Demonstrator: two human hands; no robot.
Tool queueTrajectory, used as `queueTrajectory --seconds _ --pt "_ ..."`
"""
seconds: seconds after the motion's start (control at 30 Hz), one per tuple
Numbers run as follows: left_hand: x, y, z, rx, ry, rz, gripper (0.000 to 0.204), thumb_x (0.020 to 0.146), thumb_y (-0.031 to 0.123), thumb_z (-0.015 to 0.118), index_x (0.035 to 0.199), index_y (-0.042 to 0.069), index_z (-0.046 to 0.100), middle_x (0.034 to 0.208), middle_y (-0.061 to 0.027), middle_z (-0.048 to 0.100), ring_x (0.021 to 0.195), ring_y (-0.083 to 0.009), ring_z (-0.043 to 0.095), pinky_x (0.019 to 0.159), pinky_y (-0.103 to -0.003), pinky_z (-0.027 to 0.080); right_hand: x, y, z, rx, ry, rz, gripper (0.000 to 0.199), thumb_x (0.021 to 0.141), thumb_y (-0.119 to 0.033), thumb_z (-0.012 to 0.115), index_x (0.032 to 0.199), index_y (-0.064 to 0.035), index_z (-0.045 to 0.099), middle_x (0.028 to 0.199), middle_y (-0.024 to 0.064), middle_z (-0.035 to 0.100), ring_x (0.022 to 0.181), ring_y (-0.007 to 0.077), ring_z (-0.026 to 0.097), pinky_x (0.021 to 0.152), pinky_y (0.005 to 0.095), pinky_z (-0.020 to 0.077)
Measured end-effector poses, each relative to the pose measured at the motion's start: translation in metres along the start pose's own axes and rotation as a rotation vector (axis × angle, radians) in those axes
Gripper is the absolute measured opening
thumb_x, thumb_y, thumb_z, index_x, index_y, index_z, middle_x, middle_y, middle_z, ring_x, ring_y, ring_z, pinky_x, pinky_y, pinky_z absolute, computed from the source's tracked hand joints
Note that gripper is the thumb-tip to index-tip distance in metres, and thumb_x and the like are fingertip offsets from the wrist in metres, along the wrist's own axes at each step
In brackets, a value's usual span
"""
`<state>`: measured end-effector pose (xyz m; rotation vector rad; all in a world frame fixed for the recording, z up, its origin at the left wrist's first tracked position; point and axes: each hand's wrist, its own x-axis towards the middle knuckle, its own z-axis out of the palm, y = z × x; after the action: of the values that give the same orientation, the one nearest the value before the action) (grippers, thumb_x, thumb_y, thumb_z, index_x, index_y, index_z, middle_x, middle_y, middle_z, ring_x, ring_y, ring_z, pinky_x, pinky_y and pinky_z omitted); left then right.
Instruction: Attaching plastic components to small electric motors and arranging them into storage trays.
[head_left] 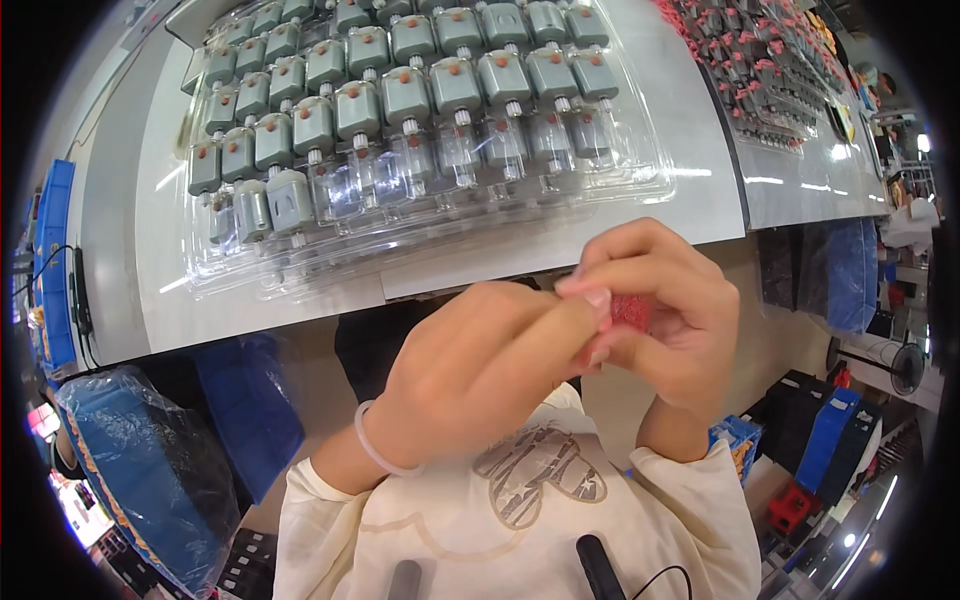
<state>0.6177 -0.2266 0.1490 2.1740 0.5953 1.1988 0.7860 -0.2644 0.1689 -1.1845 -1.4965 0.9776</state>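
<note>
1. At the far left, a blue bin wrapped in clear plastic (140, 470) sits below the edge of the bench (120, 280), well apart from both hands.
2. On the bench, a clear blister tray (420, 215) holds rows of small grey motors (405, 95); its near pockets are unfilled (shafts point toward the person).
3. The left hand (480, 375), with a pale bracelet at the wrist, is raised in front of the chest, its fingers (560, 315) pressed together and reaching rightward onto a small red part (632, 310).
4. That red part lies to the right of the left fingertips, between the two hands, off the bench and just below its near edge.
5. The right hand (670, 320) cups the part from the right, fingers curled over it and pinching it; this hand covers more of it, so it looks the nearer hold.
6. Most of the red part is hidden by fingers: its shape and long axis cannot be told.
7. At the upper right, another tray with pink-red pieces (760, 60) is cut by the rim and blurred.
</note>
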Motion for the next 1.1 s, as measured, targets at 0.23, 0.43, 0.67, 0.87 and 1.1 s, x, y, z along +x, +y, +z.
queueTrajectory --seconds 0.23,0.43,0.67,0.87,1.1 --pt "0.016 -0.004 -0.072 0.647 0.246 -0.036 0.022 0.081 0.012 0.063 0.098 -0.001 0.060 0.091 -0.0108 0.061 0.071 -0.0183 0.052 0.062 -0.027 0.041 0.036 -0.023 -0.034 -0.237 0.270 -0.199 0.030 0.068 -0.011 0.073 0.092 0.0033 0.061 0.084 0.0098 0.058 0.077 0.0146 0.053 0.069 0.0238 0.0413" --pt "0.017 -0.005 -0.076 1.066 0.096 -0.314 0.026 0.080 0.029 0.063 0.100 0.014 0.067 0.097 -0.0024 0.054 0.091 -0.0188 0.044 0.079 -0.031 0.036 0.061 -0.016 -0.034 -0.463 0.218 -0.227 0.020 0.068 -0.006 0.070 0.084 0.0013 0.060 0.082 0.0066 0.059 0.075 0.0119 0.049 0.071 0.0225 0.0382" --pt "0.021 -0.008 -0.079 1.032 0.097 -0.214 0.034 0.070 0.026 0.070 0.100 0.011 0.064 0.100 -0.0014 0.056 0.089 -0.0197 0.045 0.082 -0.031 0.031 0.063 -0.010 -0.035 -0.556 0.246 -0.281 0.018 0.069 -0.009 0.070 0.082 0.0004 0.061 0.078 0.0062 0.059 0.070 0.0129 0.049 0.065 0.0237 0.0389" --pt "0.019 -0.009 -0.080 1.013 0.086 -0.129 0.031 0.076 0.027 0.066 0.099 0.008 0.060 0.100 -0.0026 0.063 0.097 -0.0216 0.053 0.088 -0.032 0.033 0.066 -0.011 -0.034 -0.634 0.218 -0.345 0.020 0.067 -0.007 0.071 0.083 0.0006 0.061 0.080 0.0077 0.061 0.070 0.0142 0.053 0.064 0.0249 0.0399" --pt "0.018 -0.020 -0.085 0.997 0.111 0.049 0.032 0.076 0.034 0.062 0.097 0.010 0.061 0.094 -0.0002 0.063 0.088 -0.0210 0.056 0.083 -0.030 0.034 0.066 -0.013 -0.033 -0.601 0.276 -0.341 0.020 0.064 0.000 0.070 0.081 0.0008 0.061 0.081 0.0087 0.061 0.071 0.0142 0.053 0.063 0.0246 0.0401"
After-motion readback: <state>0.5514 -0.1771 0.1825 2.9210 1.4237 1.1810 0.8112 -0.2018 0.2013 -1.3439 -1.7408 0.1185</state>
